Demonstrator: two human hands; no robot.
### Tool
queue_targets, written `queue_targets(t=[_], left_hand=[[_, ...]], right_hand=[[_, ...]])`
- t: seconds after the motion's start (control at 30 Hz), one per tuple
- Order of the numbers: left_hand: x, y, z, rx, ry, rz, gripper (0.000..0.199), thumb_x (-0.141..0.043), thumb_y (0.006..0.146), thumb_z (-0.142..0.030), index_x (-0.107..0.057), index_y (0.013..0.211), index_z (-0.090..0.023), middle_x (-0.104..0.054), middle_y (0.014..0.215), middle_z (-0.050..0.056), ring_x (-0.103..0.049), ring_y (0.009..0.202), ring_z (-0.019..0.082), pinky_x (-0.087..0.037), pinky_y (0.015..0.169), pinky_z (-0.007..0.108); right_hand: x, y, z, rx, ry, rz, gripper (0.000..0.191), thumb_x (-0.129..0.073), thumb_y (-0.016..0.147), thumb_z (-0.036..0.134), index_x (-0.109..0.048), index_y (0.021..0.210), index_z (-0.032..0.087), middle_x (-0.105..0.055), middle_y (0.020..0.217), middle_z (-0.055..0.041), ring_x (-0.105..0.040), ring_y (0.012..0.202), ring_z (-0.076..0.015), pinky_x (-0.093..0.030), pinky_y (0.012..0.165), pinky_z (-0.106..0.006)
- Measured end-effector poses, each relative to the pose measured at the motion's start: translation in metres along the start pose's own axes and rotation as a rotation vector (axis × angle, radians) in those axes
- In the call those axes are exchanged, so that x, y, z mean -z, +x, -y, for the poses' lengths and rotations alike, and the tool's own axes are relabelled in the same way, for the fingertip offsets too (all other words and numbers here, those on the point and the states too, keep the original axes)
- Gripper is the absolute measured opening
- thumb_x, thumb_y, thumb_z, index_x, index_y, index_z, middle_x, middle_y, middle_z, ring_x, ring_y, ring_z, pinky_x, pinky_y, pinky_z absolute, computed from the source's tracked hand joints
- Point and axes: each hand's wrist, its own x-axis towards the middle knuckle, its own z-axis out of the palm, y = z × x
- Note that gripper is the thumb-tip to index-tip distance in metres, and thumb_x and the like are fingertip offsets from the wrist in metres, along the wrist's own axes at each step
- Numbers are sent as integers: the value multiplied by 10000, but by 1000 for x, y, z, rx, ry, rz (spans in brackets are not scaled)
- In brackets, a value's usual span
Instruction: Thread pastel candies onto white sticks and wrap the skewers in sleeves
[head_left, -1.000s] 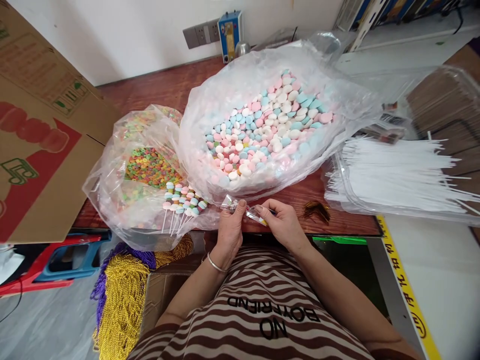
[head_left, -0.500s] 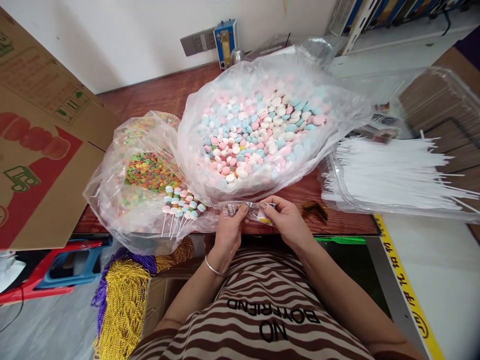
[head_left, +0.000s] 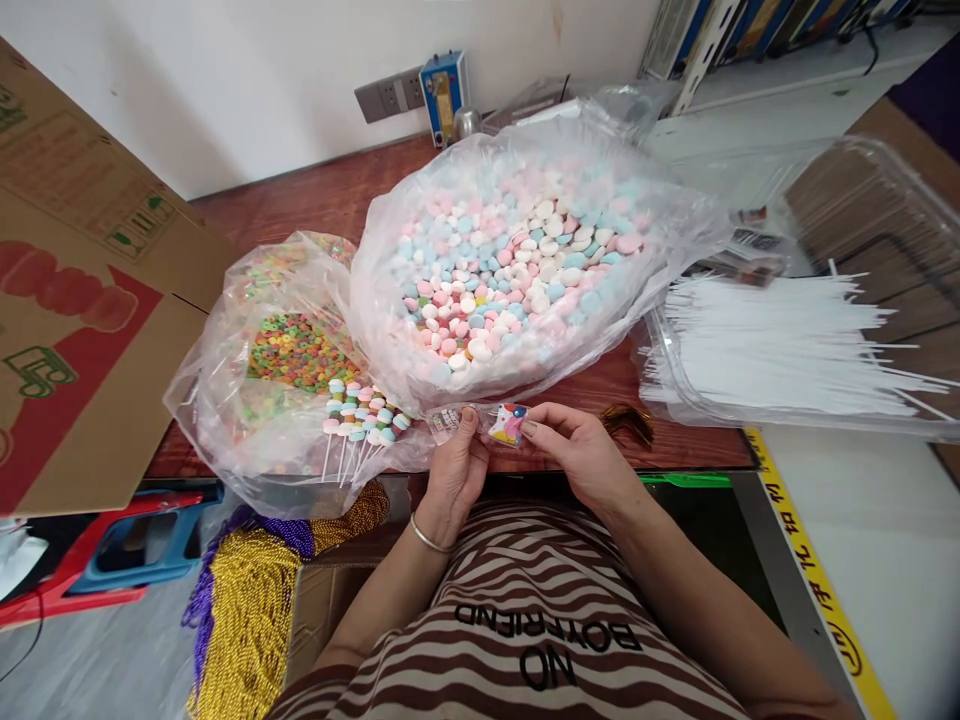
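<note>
Above the table's front edge, my left hand [head_left: 459,462] pinches a small clear plastic bag [head_left: 444,423] with printing on it, thumb on top. My right hand [head_left: 589,450] pinches the other end, where a colourful printed piece [head_left: 508,424] with a white, yellow and blue pattern shows. Whether that piece lies inside the bag or on it, I cannot tell. Left of my hands, several candy skewers [head_left: 365,412] with stacked pastel pieces on white sticks rest on a plastic bag. Gold twist ties [head_left: 628,427] lie to the right of my right hand.
A large clear bag of pink, white and blue candies [head_left: 517,270] lies behind my hands. Left of it is a bag of small coloured rings [head_left: 300,350]. White sticks [head_left: 772,345] fill a clear tray at right. A cardboard box [head_left: 90,270] stands at left; bead strings [head_left: 247,610] hang below.
The colourful printed piece has turned so that its patterned face shows more between my hands. Both hands keep their pinch, with the right hand shifted slightly right and down.
</note>
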Motion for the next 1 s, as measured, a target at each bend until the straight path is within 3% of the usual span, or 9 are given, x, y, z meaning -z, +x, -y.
queue_targets(t=[0.17, 0.3, 0.4, 0.5, 0.6, 0.7, 0.77, 0.87, 1.0], left_hand=[[2, 2, 1, -7, 27, -4, 411, -953, 646, -387, -649, 843, -192, -675, 854, -15, -658, 803, 121, -541, 729, 237], [-2, 0, 4, -137, 46, -49, 427, -978, 588, -339, -651, 822, -197, -642, 790, -43, -656, 816, 126, -539, 814, 263], [-5, -2, 6, -278, 101, -115, 438, -986, 553, -316, -663, 819, -188, -665, 801, -46, -642, 787, 113, -528, 847, 267], [-8, -5, 8, -303, 139, -118, 439, -984, 547, -331, -661, 805, -183, -682, 804, -41, -628, 747, 106, -525, 823, 268], [-11, -8, 7, -244, 153, -83, 448, -978, 560, -362, -666, 828, -185, -699, 829, -22, -648, 773, 128, -528, 800, 281], [-14, -10, 4, -241, 170, -60, 424, -970, 587, -376, -656, 792, -180, -662, 752, -33, -608, 706, 106, -497, 708, 239], [-14, -10, 1, -213, 183, -48, 434, -969, 586, -406, -638, 734, -169, -612, 672, -49, -518, 599, 75, -439, 598, 209], [-13, -10, -2, -142, 170, -27, 455, -966, 587, -442, -633, 706, -156, -582, 637, -54, -449, 547, 58, -392, 531, 200], [-11, -12, -6, -20, 175, 54, 434, -963, 609, -426, -689, 808, -155, -648, 734, -20, -550, 634, 92, -445, 571, 217]], right_hand=[[-1, 1, -1, -1, 2, -6, 204, -796, 776, 400, -764, 791, 200, -690, 727, 9, -589, 687, -130, -509, 701, -260], [-3, 3, 1, -3, -8, -13, 179, -805, 745, 356, -748, 820, 203, -713, 785, 8, -618, 727, -138, -529, 741, -272], [-3, 3, 1, -18, -68, -18, 231, -797, 731, 329, -730, 911, 201, -730, 843, -6, -650, 782, -161, -546, 760, -289], [-4, 3, -2, 11, -150, 1, 349, -753, 751, 291, -693, 1083, 200, -721, 910, -19, -658, 774, -159, -558, 733, -292], [-6, 1, -7, 236, -270, -19, 426, -694, 795, 208, -658, 1220, 227, -689, 1031, -34, -667, 811, -156, -571, 734, -297], [-5, 1, -12, 584, -475, -115, 194, -622, 900, 146, -725, 1034, 242, -687, 1014, -42, -676, 914, -173, -567, 814, -316], [-3, 1, -15, 732, -602, -174, 178, -595, 952, 127, -731, 942, 242, -701, 952, -43, -680, 913, -180, -562, 821, -326], [1, 1, -16, 827, -717, -192, 185, -594, 973, 115, -725, 988, 244, -714, 964, -53, -686, 908, -186, -562, 807, -337], [7, 2, -10, 863, -760, -98, 160, -602, 964, 112, -706, 998, 228, -703, 955, -58, -681, 885, -183, -560, 762, -318]])
